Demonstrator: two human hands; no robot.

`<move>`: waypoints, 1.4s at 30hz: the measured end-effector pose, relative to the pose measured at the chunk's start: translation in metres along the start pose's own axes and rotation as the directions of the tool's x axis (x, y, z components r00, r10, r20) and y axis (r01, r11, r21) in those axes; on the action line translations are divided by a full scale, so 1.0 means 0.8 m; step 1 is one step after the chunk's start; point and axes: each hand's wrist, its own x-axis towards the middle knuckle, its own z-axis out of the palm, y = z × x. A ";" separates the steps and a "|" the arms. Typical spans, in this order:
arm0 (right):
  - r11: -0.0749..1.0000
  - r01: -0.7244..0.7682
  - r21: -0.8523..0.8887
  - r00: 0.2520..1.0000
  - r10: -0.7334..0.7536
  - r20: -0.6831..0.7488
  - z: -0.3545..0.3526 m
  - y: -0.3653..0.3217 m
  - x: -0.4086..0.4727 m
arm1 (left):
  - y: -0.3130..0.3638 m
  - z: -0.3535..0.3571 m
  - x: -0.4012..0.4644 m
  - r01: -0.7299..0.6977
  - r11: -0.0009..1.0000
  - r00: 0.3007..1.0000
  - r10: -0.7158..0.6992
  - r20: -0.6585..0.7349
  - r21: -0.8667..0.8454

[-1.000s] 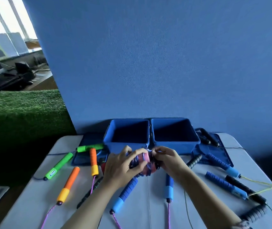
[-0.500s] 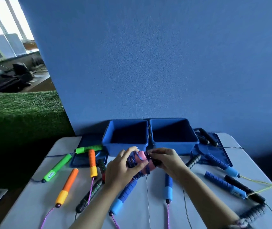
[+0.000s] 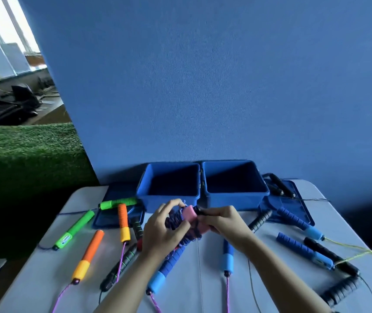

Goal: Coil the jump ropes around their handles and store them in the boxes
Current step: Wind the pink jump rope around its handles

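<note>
Both hands hold a pink-handled jump rope bundle (image 3: 190, 219) wound with dark blue cord, just in front of two open blue boxes. My left hand (image 3: 162, 231) grips the coiled cord side. My right hand (image 3: 223, 222) pinches the pink handles from the right. The left blue box (image 3: 169, 196) and the right blue box (image 3: 234, 196) stand side by side against the blue wall, both with nothing visible inside.
Loose ropes lie on the white table (image 3: 45, 279): green handles (image 3: 74, 229), orange handles (image 3: 90, 254), black handles (image 3: 121, 265), blue handles (image 3: 167, 269) near me, more blue handles (image 3: 302, 251) and black handles (image 3: 340, 290) at right. Box lids (image 3: 293, 204) flank the boxes.
The bundle has been turned between my hands, so the pink handles now show on top. My hands stayed in front of the boxes, and the view tipped slightly.
</note>
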 end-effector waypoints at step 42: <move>0.978 0.184 -0.095 0.934 -0.204 -0.295 -0.024 -0.010 0.022 | 0.038 0.024 0.031 0.216 0.962 0.974 -0.199 0.109 -0.169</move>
